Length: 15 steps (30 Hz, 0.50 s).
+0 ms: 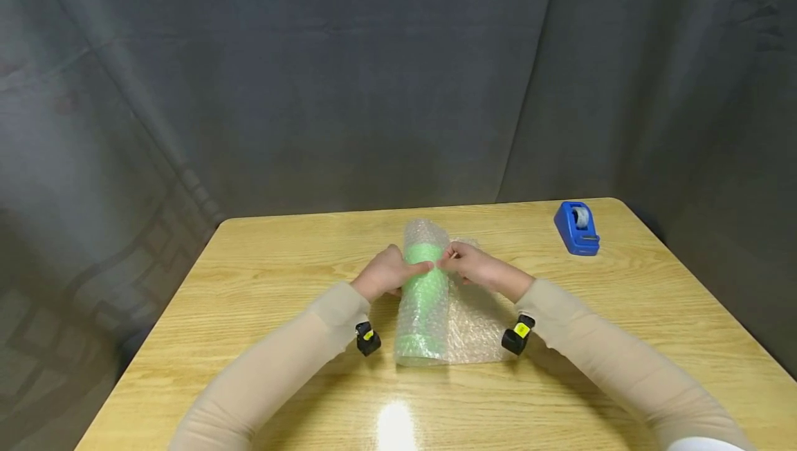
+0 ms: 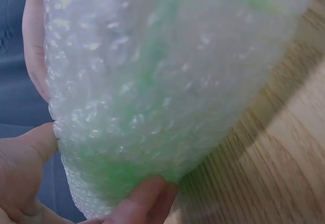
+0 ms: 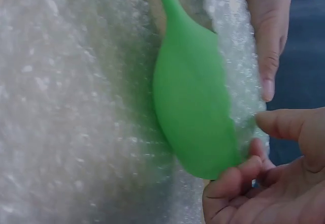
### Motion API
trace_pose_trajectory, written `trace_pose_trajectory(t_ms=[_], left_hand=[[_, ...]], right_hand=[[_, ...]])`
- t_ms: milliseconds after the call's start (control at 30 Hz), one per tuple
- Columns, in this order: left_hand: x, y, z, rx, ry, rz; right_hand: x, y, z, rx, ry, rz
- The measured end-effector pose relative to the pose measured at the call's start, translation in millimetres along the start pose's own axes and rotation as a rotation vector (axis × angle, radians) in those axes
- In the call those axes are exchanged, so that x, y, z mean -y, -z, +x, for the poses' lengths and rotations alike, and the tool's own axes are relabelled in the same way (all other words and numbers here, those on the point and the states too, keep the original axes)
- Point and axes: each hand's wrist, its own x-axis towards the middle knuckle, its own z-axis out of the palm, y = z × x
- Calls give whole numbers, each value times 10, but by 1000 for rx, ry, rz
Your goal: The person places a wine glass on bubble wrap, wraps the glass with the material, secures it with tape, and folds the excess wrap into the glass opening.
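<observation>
Holding the wrap [image 1: 436,313] from its left side, the left hand [image 1: 385,272] has its thumb laid over the top of the roll and its other fingers lower down against the side, partly hidden in the head view. The left wrist view shows that thumb touching one edge of the wrap and the fingertips pressed lower on it, with green showing through the bubbles between them. The right hand [image 1: 473,265] pinches the wrap on the roll's right side, its thumb tip close to the left thumb and its other fingers curled in.

Inside the roll lies the green thing [image 3: 195,102], between the two hands. In the right wrist view it is narrow at the top and broadens to a rounded end, its right side covered by the wrap. That broad end sits just beside the curled right fingers; whether they touch it, one cannot tell.

The roll rests on the table [image 1: 560,402], its length pointing away from the person, and a flat part of the wrap spreads to its right, below the right hand. A blue tape dispenser [image 1: 579,229] stands well apart, near the far right corner. Behind hangs a dark curtain [image 1: 373,91].
</observation>
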Motion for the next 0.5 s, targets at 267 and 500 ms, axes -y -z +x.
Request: trace_pose_trajectory(t_ms=[267, 500], left_hand=[[-21, -17, -2, -14, 11, 37], [-31, -25, -1, -12, 8, 101]], right_hand=[[74, 34, 4, 91, -111, 222], [81, -7, 39, 60, -193, 248]])
